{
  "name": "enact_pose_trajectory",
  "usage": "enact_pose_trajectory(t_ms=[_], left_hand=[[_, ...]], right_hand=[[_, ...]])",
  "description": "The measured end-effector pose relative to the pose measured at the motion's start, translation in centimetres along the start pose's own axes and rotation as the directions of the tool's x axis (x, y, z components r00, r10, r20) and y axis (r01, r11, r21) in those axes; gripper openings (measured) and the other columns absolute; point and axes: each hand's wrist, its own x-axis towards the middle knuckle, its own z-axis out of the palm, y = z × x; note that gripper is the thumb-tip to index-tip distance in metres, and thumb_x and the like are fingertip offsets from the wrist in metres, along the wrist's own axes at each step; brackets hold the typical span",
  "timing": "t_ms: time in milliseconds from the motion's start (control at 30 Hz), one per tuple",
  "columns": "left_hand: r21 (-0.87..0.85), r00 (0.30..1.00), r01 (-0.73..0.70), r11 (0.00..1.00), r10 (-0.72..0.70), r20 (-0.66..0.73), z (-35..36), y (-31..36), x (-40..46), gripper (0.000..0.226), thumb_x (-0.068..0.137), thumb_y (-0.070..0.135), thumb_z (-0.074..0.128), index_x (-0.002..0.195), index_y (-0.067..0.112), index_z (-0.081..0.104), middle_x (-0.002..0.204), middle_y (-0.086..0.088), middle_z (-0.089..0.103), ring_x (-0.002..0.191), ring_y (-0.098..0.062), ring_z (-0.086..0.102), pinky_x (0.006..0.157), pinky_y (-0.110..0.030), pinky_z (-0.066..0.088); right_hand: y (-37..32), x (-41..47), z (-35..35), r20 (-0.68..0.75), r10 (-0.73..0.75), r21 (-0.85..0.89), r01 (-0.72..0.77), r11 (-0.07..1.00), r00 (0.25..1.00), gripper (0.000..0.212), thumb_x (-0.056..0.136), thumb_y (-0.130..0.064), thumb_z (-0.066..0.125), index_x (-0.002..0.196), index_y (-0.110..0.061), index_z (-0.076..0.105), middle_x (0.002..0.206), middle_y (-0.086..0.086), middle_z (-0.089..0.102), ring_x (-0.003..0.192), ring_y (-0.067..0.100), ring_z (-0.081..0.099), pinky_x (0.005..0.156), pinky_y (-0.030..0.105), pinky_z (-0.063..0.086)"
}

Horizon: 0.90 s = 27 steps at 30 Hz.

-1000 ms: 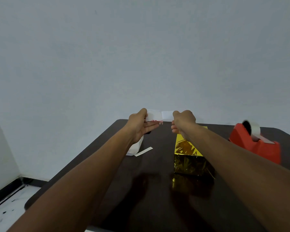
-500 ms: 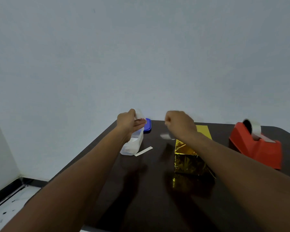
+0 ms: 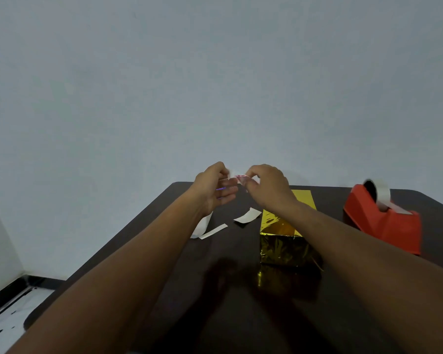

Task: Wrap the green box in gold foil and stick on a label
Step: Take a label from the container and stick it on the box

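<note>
Seen from a head-worn camera looking down, two bare forearms reach forward over a dark brown table (image 3: 241, 315) set against a plain pale wall (image 3: 215, 85).

The left hand (image 3: 212, 187) and the right hand (image 3: 266, 186) are raised above the far end of the table, close together, fingertips almost meeting. Between them they pinch a small label (image 3: 241, 178), white with a touch of red or pink print; it is blurred, so its wording cannot be read. The left hand's thumb is on top and its fingers are loosely curled beneath. The right hand's fingers are bent round the label's other edge.

The gold foil-wrapped box (image 3: 284, 236) stands on the table below and just to the right of the hands, under the right forearm, its shiny foil crinkled and no green showing. Neither hand touches it.

Left of the box, on the table, lie a curled white paper scrap (image 3: 248, 215) and a narrow white paper strip (image 3: 214, 231). A larger white piece (image 3: 202, 226) lies partly hidden under the left wrist.

At the right side of the table sits a red tape dispenser (image 3: 384, 221), holding a roll of pale tape (image 3: 380, 194), well apart from the box.
</note>
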Motion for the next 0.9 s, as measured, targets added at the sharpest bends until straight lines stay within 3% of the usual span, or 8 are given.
enact_pose_trajectory(t_ms=[100,200,300,433,533,667,767,900], left_hand=[[0.058,1.0,-0.009,0.998,0.009,-0.004,1.1,0.1,-0.6,0.036,0.095,0.027,0.042,0.107,0.008,0.07,0.104,-0.011,0.077,0.091,-0.026,0.072,0.084,-0.037,0.056],[0.148,0.987,-0.103,0.984,0.119,-0.106,2.7,0.0,-0.6,0.05,0.101,0.033,0.031,0.103,0.006,0.072,0.102,-0.012,0.076,0.085,-0.026,0.067,0.079,-0.035,0.054],[0.243,0.96,-0.228,0.943,0.26,-0.108,4.3,0.3,-0.7,0.043,0.094,0.046,0.044,0.1,0.011,0.07,0.104,-0.009,0.074,0.091,-0.025,0.067,0.087,-0.04,0.054],[0.442,0.933,-0.35,0.826,0.349,0.085,5.9,0.1,-0.6,0.045,0.081,0.055,0.067,0.104,0.017,0.071,0.109,-0.001,0.071,0.106,-0.024,0.066,0.096,-0.047,0.054],[0.369,0.929,-0.37,0.852,0.341,0.143,7.0,0.1,-0.3,0.043,0.092,0.053,0.065,0.094,0.011,0.074,0.096,-0.002,0.077,0.092,-0.022,0.072,0.085,-0.039,0.055],[0.392,0.908,-0.413,0.822,0.341,0.242,8.3,-0.7,0.1,0.044,0.085,0.051,0.074,0.08,0.008,0.074,0.084,-0.003,0.075,0.069,-0.014,0.065,0.061,-0.025,0.048],[0.394,0.919,-0.391,0.832,0.331,0.212,8.8,-1.8,1.4,0.032,0.09,0.03,0.076,0.08,-0.001,0.072,0.08,-0.004,0.074,0.071,-0.017,0.065,0.065,-0.028,0.052],[0.349,0.955,-0.294,0.89,0.262,0.137,9.3,-2.5,2.8,0.026,0.091,0.027,0.075,0.079,0.005,0.07,0.081,-0.012,0.073,0.067,-0.019,0.062,0.061,-0.028,0.048]], right_hand=[[0.7,-0.3,-1.8,0.035,0.109,0.185,-0.114,0.976,0.993,0.034,0.097,-0.035,0.06,0.075,-0.01,0.061,0.069,0.001,0.056,0.068,0.018,0.051,0.059,0.03,0.037],[1.6,-0.6,-3.8,0.116,0.235,0.317,-0.261,0.912,0.965,0.022,0.095,-0.022,0.058,0.09,-0.002,0.067,0.083,0.014,0.067,0.073,0.023,0.059,0.063,0.033,0.045],[2.5,-1.0,-6.0,0.247,0.288,0.455,-0.373,0.809,0.925,0.02,0.097,-0.017,0.057,0.113,-0.01,0.065,0.091,0.01,0.075,0.072,0.015,0.066,0.065,0.027,0.055],[4.0,-1.3,-8.1,0.325,0.271,0.423,-0.396,0.815,0.906,0.024,0.095,-0.013,0.06,0.118,-0.007,0.064,0.09,0.01,0.076,0.067,0.012,0.063,0.059,0.023,0.053],[5.5,-1.5,-9.0,0.342,0.303,0.407,-0.431,0.805,0.889,0.021,0.096,-0.014,0.062,0.116,-0.006,0.064,0.089,0.01,0.077,0.06,0.01,0.062,0.055,0.021,0.052],[7.4,-1.7,-9.4,0.37,0.315,0.404,-0.456,0.793,0.874,0.027,0.098,-0.022,0.063,0.117,-0.003,0.065,0.09,0.011,0.078,0.061,0.011,0.063,0.058,0.023,0.052],[8.0,-1.6,-9.3,0.373,0.306,0.383,-0.445,0.809,0.876,0.026,0.102,-0.024,0.058,0.119,-0.005,0.064,0.09,0.009,0.078,0.065,0.012,0.064,0.059,0.022,0.05],[9.1,-0.9,-8.7,0.283,0.36,0.399,-0.45,0.799,0.889,0.015,0.104,-0.023,0.055,0.111,-0.011,0.06,0.09,0.009,0.076,0.066,0.014,0.065,0.055,0.022,0.045]])
